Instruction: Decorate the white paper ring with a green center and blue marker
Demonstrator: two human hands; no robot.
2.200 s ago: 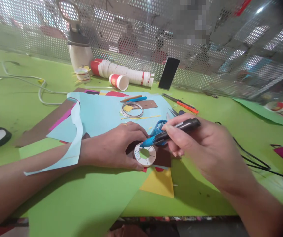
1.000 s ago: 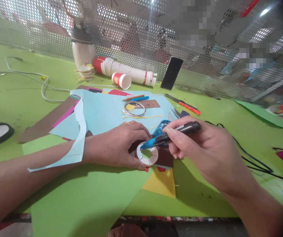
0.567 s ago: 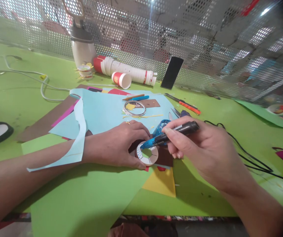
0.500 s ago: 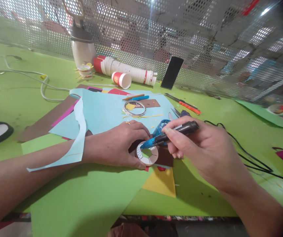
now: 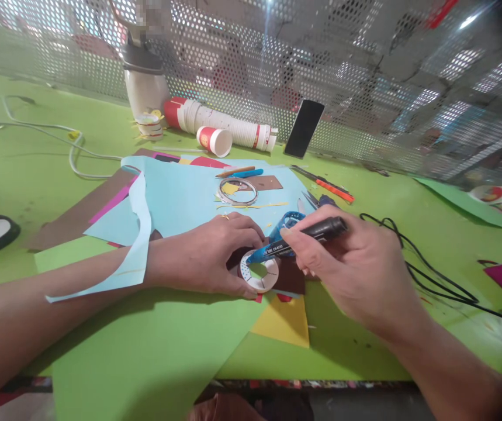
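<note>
My left hand (image 5: 215, 254) grips a small white ring (image 5: 265, 285) between thumb and fingers, steadying it low over the papers. Dark lines split the ring's face into sections, and blue dots fill its left side. In my right hand (image 5: 351, 263) is a marker (image 5: 294, 241) with a black barrel and blue front end, its tip at the upper left of the ring. Behind the marker sits a blue tape roll (image 5: 289, 221), partly hidden. A curled light blue paper strip (image 5: 142, 234) lies over my left wrist.
Light blue paper (image 5: 180, 193) and green paper (image 5: 145, 345) cover the middle. Behind them are stacked paper cups (image 5: 228, 128), a single cup (image 5: 215, 141) and a leaning phone (image 5: 304, 128). An orange cutter (image 5: 333, 190), scissors (image 5: 312, 200) and black cable (image 5: 439, 286) lie to the right.
The marker and my right hand have shifted slightly left, with the tip still at the ring's upper left. My left hand keeps its hold; the whole view has moved a little.
</note>
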